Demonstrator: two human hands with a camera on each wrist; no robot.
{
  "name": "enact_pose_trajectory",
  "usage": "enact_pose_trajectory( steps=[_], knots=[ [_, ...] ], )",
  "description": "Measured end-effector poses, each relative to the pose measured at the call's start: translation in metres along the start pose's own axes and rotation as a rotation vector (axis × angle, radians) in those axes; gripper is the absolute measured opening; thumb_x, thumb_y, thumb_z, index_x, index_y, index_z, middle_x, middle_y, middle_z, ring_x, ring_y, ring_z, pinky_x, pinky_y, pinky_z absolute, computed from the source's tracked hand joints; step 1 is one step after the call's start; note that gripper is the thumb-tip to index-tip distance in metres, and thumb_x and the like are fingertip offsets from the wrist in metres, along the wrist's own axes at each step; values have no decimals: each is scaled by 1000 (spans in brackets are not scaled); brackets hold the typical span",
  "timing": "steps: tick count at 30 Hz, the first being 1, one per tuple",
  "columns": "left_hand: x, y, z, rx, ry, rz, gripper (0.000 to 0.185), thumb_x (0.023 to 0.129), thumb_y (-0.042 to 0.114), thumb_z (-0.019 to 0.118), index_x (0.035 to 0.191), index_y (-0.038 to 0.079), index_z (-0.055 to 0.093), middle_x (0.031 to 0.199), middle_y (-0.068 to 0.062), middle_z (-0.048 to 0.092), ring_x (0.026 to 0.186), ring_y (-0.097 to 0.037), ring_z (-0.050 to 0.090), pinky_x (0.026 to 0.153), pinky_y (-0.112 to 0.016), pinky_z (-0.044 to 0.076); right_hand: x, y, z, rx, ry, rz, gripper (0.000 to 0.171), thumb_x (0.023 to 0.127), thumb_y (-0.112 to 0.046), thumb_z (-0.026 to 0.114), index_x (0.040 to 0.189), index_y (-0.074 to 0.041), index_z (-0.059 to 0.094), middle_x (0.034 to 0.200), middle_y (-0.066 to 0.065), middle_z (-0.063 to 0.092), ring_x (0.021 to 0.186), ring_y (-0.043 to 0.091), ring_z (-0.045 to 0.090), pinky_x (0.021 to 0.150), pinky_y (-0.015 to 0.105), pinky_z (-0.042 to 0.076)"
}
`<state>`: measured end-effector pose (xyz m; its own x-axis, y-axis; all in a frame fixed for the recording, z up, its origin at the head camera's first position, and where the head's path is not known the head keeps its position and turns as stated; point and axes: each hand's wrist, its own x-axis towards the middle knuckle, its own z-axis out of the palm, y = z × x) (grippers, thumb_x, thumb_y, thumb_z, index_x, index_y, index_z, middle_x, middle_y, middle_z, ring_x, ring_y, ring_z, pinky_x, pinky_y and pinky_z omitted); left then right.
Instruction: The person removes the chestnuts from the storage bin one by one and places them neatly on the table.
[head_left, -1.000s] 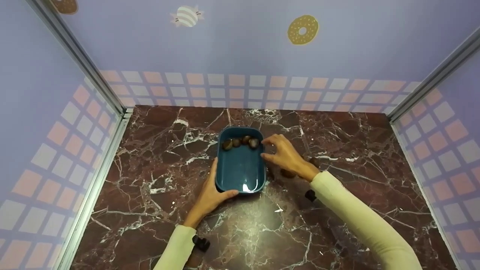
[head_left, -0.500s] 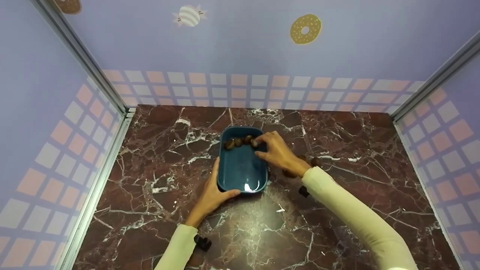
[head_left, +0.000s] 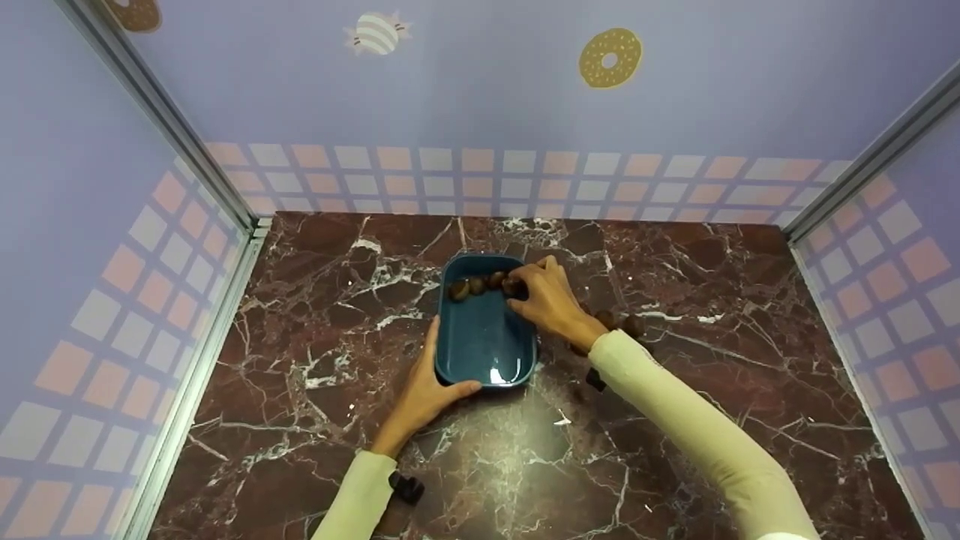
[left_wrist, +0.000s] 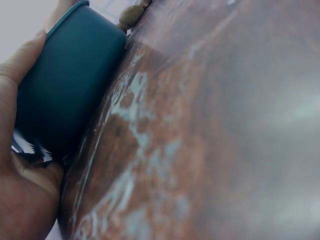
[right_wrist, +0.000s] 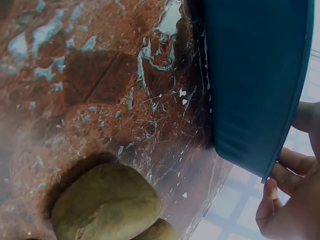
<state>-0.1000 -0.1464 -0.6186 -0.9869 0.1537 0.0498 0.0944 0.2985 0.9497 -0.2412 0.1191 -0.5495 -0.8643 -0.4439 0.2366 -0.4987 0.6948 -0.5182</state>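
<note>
Currently:
Left hand [head_left: 420,394]: grips near corner of teal rectangular plastic tray [head_left: 480,341].
Right hand [head_left: 551,300]: pinches brown chestnut [head_left: 514,286] inside tray.
Risk: chestnut may slip and roll onto marble desk [head_left: 675,405].

Pale yellow long sleeves [head_left: 675,420] cover both arms, a small black device [head_left: 407,489] at each wrist.

4 stones [head_left: 480,285] lie at the tray's [head_left: 480,352] far end.

free: marble top [head_left: 315,300] left of blue tray [head_left: 480,337] | blocked: chestnuts [head_left: 630,325] right — walls close
</note>
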Motion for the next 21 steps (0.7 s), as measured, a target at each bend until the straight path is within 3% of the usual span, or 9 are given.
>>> enact_pose_trajectory(
  steps=[6, 21],
  knots=[
    [0, 0, 0, 9, 1, -3, 138, 80, 42, 101, 180, 19, 8, 184, -7, 16, 167, -32, 20, 133, -59, 20, 2, 2, 5, -36, -9, 12, 28, 91, -13, 90, 115, -2, 80, 116, 13, 79, 105, 38, 50, 100, 56, 39],
    [-1, 0, 0, 7, 3, -20, 136, 81, 42, 101, 180, 20, 10, 184, -10, 17, 167, -37, 20, 132, -64, 20, -2, 1, 6, -122, -104, 24, 37, 88, -14, 90, 123, -6, 82, 120, 12, 81, 100, 36, 54, 90, 55, 44]
  ],
)
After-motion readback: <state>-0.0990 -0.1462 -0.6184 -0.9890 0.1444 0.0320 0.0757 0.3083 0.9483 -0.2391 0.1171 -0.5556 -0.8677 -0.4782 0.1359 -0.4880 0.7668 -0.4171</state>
